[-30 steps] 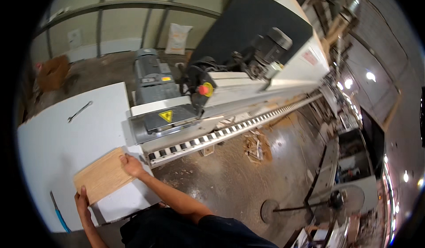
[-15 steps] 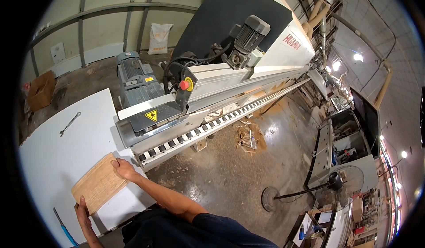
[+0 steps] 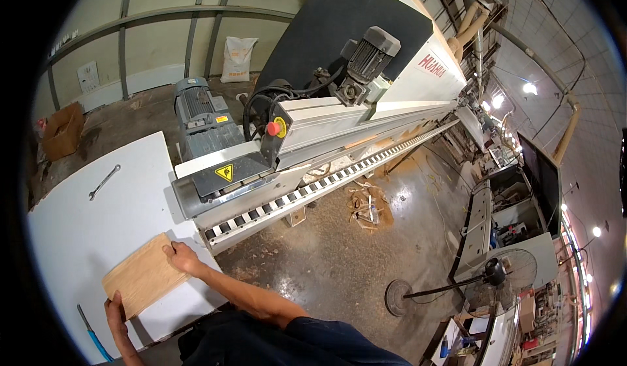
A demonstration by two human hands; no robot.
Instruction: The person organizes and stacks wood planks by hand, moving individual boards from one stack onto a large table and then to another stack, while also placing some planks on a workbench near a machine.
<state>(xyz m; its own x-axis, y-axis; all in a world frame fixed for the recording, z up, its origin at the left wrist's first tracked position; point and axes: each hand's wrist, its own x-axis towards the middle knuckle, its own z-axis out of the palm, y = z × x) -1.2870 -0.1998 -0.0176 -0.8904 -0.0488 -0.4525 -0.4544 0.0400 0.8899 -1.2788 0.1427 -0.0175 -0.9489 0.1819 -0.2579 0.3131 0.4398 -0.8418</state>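
Observation:
A flat rectangular wooden board (image 3: 145, 274) with light brown grain is held over the white tabletop (image 3: 72, 225). My left hand (image 3: 116, 314) grips its near left corner, thumb on the upper face. At the board's right end, my right hand (image 3: 181, 258) is closed on the edge, thumb on top and the other fingers partly hidden. A steel wrench (image 3: 104, 183) lies on the tabletop beyond the board. Near the left front edge rests a blue-handled knife-like tool (image 3: 96, 340).
A long edge-banding-type machine (image 3: 313, 137) with a roller track (image 3: 313, 189) and red stop button (image 3: 273, 129) runs beside the table. A motor (image 3: 196, 104), cardboard box (image 3: 63, 131) and white sack (image 3: 238, 59) are behind. A pedestal fan (image 3: 494, 271) stands on the right; scraps (image 3: 369, 209) lie on the floor.
Both hands have shifted the board slightly left and turned it a little, its right end moving nearer me. The grip of both hands stays on it.

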